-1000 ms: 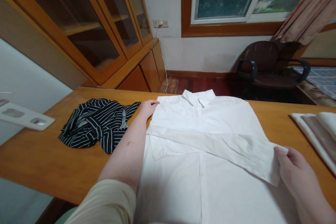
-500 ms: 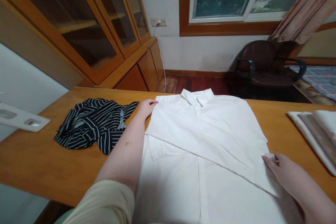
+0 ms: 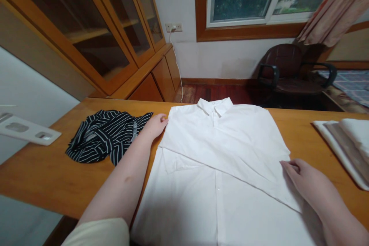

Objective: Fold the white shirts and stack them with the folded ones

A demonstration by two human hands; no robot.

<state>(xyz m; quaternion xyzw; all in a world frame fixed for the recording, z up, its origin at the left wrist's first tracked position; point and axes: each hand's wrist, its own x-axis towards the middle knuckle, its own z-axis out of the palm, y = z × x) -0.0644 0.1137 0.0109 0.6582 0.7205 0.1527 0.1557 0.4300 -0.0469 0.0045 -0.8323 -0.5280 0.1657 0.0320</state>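
A white collared shirt lies spread on the wooden table, collar pointing away from me. A layer of its cloth is folded across the front, its lower edge slanting down to the right. A button placket runs down the middle below it. My left hand is at the shirt's left edge near the shoulder, fingers curled together against the cloth. On the right, my right hand pinches the side edge of the folded layer between thumb and fingers. The shirt's bottom runs out of view.
A crumpled black-and-white striped garment lies left of my left arm. Folded white and beige cloths are at the right on the wooden table. A white slotted object juts in at far left. Beyond stand a cabinet and an armchair.
My left hand has shifted slightly left and down along the shirt's edge. The right hand has moved a little left and up with the cloth edge.
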